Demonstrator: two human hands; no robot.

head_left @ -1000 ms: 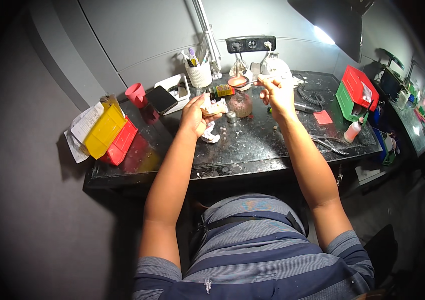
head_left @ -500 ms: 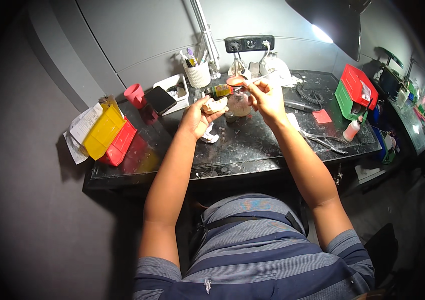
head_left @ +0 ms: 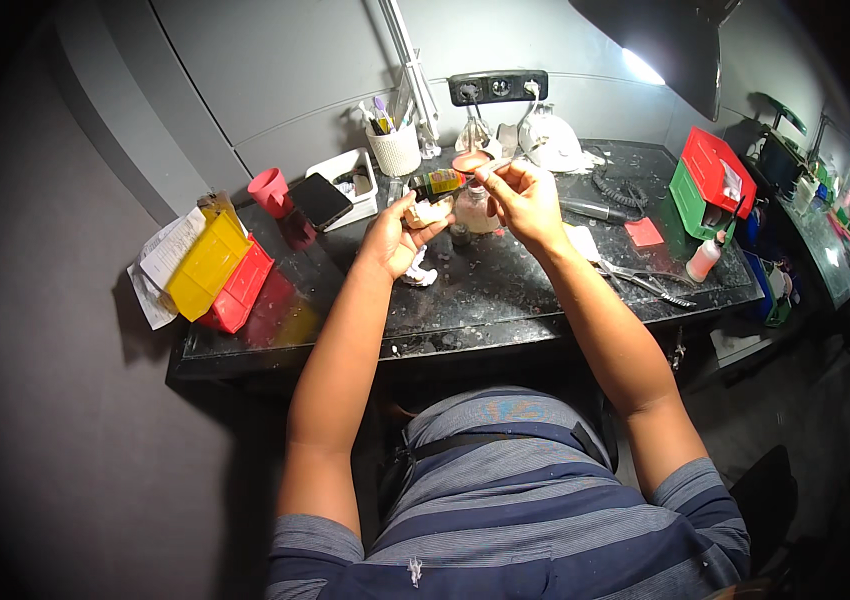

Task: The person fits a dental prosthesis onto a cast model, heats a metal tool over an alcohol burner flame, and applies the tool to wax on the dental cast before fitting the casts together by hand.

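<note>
My left hand (head_left: 400, 235) grips a cream-coloured cast, like a dental model (head_left: 430, 212). My right hand (head_left: 523, 205) pinches a thin tool (head_left: 493, 169) at the edge of a round dish of orange-pink material (head_left: 471, 160). Below the dish stands a glass bottle (head_left: 475, 210); a small metal cylinder (head_left: 460, 235) beside it is partly hidden. A green-and-yellow labelled box (head_left: 444, 181) lies just behind the cast. Under my left hand is crumpled white material (head_left: 418, 269). The tool's tip is too small to make out.
Yellow (head_left: 205, 275) and red bins (head_left: 240, 290), a pink cup (head_left: 270, 190), dark phone (head_left: 320, 199), white tray (head_left: 355, 165) and pen holder (head_left: 394, 152) stand left; red-green bins (head_left: 707, 180), a dropper bottle (head_left: 705, 261) and pliers (head_left: 650, 282) right. A lamp (head_left: 670, 45) overhangs the black desk (head_left: 335, 318).
My right hand has come down and inward with the tool, nearer the cast. My left hand stays in about the same place, still gripping the cast.
</note>
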